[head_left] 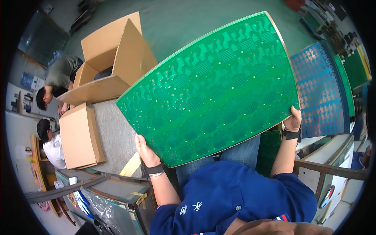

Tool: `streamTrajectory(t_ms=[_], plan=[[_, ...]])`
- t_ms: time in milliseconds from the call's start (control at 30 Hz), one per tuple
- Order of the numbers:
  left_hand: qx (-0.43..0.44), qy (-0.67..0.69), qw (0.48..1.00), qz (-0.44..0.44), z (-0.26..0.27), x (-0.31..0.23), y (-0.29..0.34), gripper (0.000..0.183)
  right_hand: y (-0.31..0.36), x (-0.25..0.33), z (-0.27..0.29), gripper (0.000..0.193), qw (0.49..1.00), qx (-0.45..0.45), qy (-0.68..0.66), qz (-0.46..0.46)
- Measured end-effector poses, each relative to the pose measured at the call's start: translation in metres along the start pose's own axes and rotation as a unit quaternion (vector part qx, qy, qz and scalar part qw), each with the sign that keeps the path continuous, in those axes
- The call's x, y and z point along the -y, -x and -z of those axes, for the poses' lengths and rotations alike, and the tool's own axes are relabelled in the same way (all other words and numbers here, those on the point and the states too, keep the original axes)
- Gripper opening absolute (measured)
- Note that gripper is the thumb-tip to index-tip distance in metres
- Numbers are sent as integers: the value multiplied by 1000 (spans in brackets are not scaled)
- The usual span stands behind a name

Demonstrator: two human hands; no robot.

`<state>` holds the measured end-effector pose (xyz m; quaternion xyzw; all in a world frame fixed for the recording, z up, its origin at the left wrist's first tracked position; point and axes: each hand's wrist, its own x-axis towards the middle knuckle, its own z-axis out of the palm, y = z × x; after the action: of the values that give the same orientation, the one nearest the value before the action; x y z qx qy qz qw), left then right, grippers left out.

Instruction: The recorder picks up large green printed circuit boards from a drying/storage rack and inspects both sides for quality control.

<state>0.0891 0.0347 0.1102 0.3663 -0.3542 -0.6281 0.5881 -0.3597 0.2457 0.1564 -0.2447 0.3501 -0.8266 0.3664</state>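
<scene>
Held up over the lap, slanting upward to the right: a large green circuit panel [211,90]. At its left edge, left hand [148,155]; at its right corner, right hand [292,120] — both pinching the border, thumbs in front, remaining fingers mostly hidden behind. Close in view to the upper left edge, an open cardboard box [129,51]; cannot tell whether touching. Along the right edge, just beside in view, a blue panel [319,92] with a coppery pattern. Beyond the far edge, an open stretch of green floor [172,27]. To the left, a grey bench [113,135] under the open box and a smaller carton [78,135], with a pale yellow strip [131,165] at the near end. Farther left, a stooping person [62,76] and a person in white [54,149].
</scene>
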Motion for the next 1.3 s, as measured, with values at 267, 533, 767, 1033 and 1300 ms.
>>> streamTrajectory(t_ms=[267, 533, 767, 1033, 1300], plan=[[-39, 21, 997, 65, -2, 5, 2, 26, -5, -4, -4, 47, 999, 4, -47, -17], [32, 305, 912, 273, -79, 54, 9, 29, 32, -86, -135, 55, 994, 83, -26, -71], [234, -116, 921, 289, -63, 110, 13, 25, -20, -73, -137, 34, 956, -91, 270, 63], [55, -435, 892, 106, -23, 132, -16, 19, -96, -156, -91, 36, 882, -97, 444, 125], [56, -573, 814, -74, -34, 152, -38, 12, -140, -276, -48, 38, 848, -108, 506, 110]])
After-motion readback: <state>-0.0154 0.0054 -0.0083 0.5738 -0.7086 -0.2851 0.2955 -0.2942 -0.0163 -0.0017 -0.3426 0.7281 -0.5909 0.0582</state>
